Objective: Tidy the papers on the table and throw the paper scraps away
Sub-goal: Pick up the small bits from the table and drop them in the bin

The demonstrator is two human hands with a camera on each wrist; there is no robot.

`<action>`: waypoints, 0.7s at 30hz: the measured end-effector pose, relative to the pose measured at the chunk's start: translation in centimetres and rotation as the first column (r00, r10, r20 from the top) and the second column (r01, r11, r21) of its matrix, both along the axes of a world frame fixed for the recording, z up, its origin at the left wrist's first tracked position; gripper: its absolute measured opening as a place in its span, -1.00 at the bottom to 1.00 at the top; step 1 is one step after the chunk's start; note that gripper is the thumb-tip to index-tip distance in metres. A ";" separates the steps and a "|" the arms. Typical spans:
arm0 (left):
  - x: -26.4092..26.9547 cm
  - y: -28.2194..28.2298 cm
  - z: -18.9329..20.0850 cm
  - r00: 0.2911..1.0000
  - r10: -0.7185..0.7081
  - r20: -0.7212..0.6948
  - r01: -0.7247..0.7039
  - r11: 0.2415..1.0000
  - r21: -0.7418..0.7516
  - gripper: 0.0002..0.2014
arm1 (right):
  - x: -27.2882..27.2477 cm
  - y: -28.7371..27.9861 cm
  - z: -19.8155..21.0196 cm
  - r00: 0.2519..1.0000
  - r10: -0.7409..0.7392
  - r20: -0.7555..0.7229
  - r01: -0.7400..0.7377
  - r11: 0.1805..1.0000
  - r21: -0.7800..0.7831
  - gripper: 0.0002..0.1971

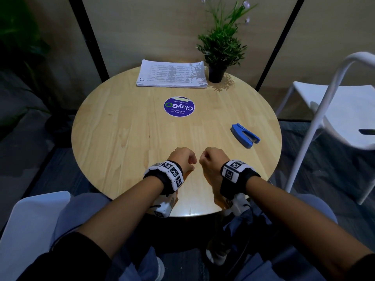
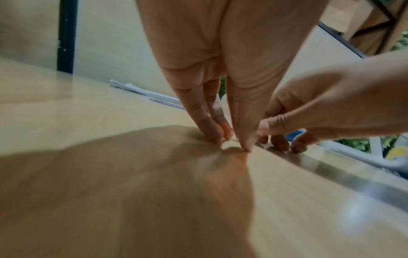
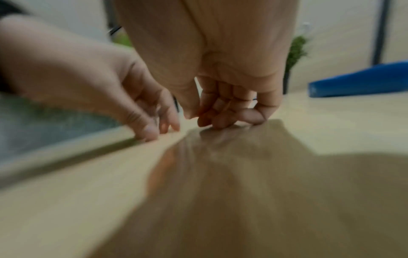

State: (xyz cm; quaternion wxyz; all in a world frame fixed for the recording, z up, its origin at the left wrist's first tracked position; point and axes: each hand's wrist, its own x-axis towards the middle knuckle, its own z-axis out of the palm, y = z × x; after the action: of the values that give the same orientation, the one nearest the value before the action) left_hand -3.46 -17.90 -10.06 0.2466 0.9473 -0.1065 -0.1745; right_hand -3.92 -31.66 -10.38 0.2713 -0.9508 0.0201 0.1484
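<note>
A neat stack of printed papers (image 1: 172, 74) lies at the far edge of the round wooden table (image 1: 121, 138); its edge also shows in the left wrist view (image 2: 141, 89). No loose scraps are visible on the tabletop. My left hand (image 1: 191, 161) and right hand (image 1: 203, 158) sit side by side near the table's front edge, almost touching. The left hand (image 2: 234, 142) has thumb and fingertips bunched together on the wood. The right hand (image 3: 209, 119) has its fingers curled under, knuckles on the table. Neither hand visibly holds anything.
A blue stapler (image 1: 244, 135) lies right of my hands, also visible in the right wrist view (image 3: 364, 80). A potted plant (image 1: 219, 49) stands beside the papers, and a purple round sticker (image 1: 179, 107) marks the table's middle. A white chair (image 1: 334, 110) stands to the right.
</note>
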 end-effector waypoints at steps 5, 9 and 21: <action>0.5 -0.2 0.3 0.992 -0.126 0.025 0.124 0.990 0.072 -0.78 | 1.1 -3.4 0.3 0.981 -0.185 -0.052 0.192 0.968 0.165 -0.85; 1.0 -0.4 0.3 0.986 -0.166 0.030 0.162 0.982 0.092 -0.84 | 1.1 -4.4 0.1 0.973 -0.226 -0.054 0.232 0.957 0.175 -0.89; 0.6 -2.1 0.1 0.973 -0.231 -0.001 0.222 0.935 0.275 -0.78 | 2.8 -1.3 0.7 0.995 -0.098 -0.024 0.093 0.986 -0.140 -0.83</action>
State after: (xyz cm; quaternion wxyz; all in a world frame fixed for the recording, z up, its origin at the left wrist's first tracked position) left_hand -2.86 -20.05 -10.01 0.0903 0.9562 -0.1937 -0.1999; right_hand -1.15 -32.95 -9.69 0.2111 -0.9629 0.0801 0.1479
